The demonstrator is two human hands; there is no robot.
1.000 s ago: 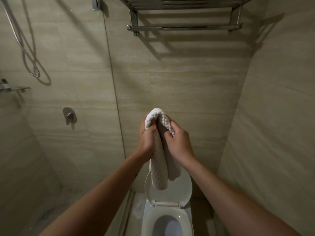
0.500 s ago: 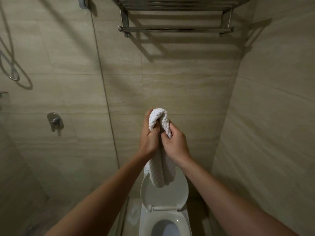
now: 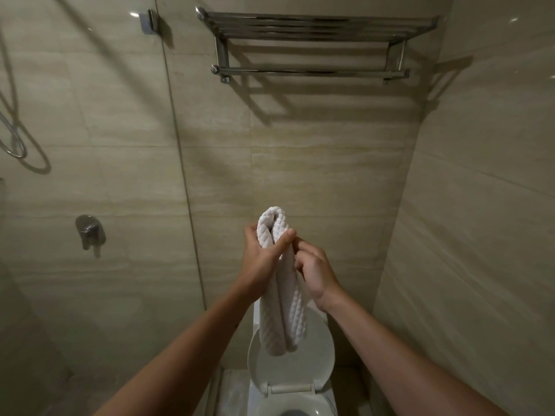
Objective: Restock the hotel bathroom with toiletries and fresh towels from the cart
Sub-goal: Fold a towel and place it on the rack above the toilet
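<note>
A folded white textured towel (image 3: 283, 307) hangs doubled over in front of me, its fold at the top. My left hand (image 3: 259, 259) grips its upper part, thumb across the front. My right hand (image 3: 315, 271) sits against the towel's right side with curled fingers pinching its edge. High on the back wall is a chrome towel rack (image 3: 312, 43) with a shelf of bars and a rail below, bare.
A toilet (image 3: 289, 382) with its lid raised stands directly below the towel. A glass shower partition (image 3: 177, 145) runs down the left, with a mixer valve (image 3: 88, 231) and shower hose (image 3: 12, 136) behind it. A tiled side wall closes in on the right.
The view has tilted up, showing the whole rack. My left thumb has come across the towel's front and my right hand has slipped lower along its right side.
</note>
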